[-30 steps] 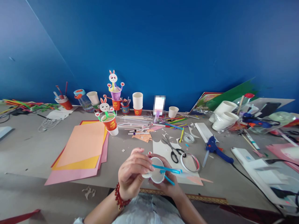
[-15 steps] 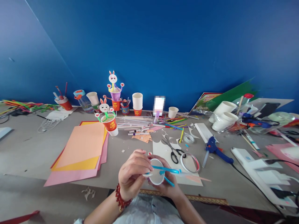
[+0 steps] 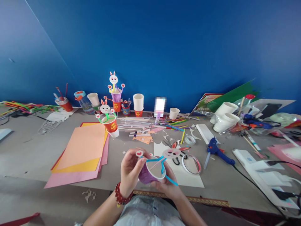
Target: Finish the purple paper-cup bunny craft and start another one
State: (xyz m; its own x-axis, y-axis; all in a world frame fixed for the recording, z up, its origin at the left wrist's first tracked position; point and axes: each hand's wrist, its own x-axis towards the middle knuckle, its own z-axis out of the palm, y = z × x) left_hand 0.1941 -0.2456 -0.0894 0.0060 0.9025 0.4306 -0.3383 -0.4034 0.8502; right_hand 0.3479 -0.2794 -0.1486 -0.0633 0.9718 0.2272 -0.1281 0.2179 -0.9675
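A purple paper cup (image 3: 146, 175) is tilted toward me between my hands, its white-rimmed mouth showing. My left hand (image 3: 129, 175) grips its left side, thumb at the rim beside a small white disc with a red heart (image 3: 139, 153). Closed around the cup's right side is my right hand (image 3: 169, 185), thumb below the rim. Bent blue strips (image 3: 162, 166) cross the mouth, and one end sticks out to the lower right. A white rabbit face (image 3: 172, 153) with orange-red ears stands at the far right of the rim. The fingers behind the cup are partly hidden.
Scissors (image 3: 176, 161) are partly covered by the rabbit face, with a tape roll (image 3: 199, 164) beside them. A blue glue gun (image 3: 215, 147) and a power strip (image 3: 244, 160) lie right. Coloured paper (image 3: 80, 147) and a decorated rabbit cup (image 3: 111, 125) stand left.
The cup has tilted, so its purple side shows. The rabbit face has swung out to the right, and the heart disc now shows at my left thumb.
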